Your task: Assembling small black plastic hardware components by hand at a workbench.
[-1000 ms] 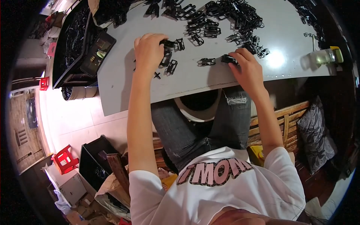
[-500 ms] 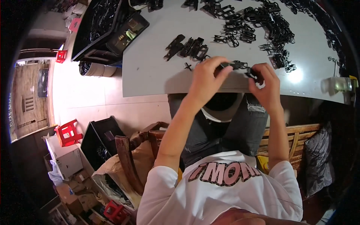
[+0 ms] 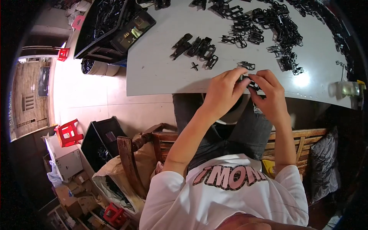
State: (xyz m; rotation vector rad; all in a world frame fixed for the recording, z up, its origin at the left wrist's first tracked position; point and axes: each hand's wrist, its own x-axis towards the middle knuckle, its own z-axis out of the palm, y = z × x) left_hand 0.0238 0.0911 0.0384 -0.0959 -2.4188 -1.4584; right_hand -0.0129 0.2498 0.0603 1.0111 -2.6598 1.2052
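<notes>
Left hand (image 3: 224, 90): my fingers (image 3: 239, 73) are curled closed on the left end of a small black plastic part (image 3: 251, 82), thumb pressing in from the near side.
Right hand (image 3: 270, 94): my fingers are bent shut over the right end of the same part, knuckles up, so both hands share one grip.
Part, position: held between my two hands at the near edge of the grey tabletop (image 3: 161, 73), just above my lap.
Part, axis: its long axis runs roughly left to right, tilting slightly down toward my right hand; I cannot tell which end is the front, since my fingers cover most of it.
Nearest loose piece: one black frame-like part (image 3: 246, 65) lies on the tabletop just beyond my left fingertips, apart from them.
Row of parts (image 3: 196, 46): several black pieces lie side by side to my left, with a small black cross-shaped piece (image 3: 194, 66) just in front of them.
Main heap (image 3: 268, 25): a tangled pile of black parts spreads across the far right of the tabletop.
Black crates (image 3: 111, 27): at the tabletop's left end, filled with more black pieces.
</notes>
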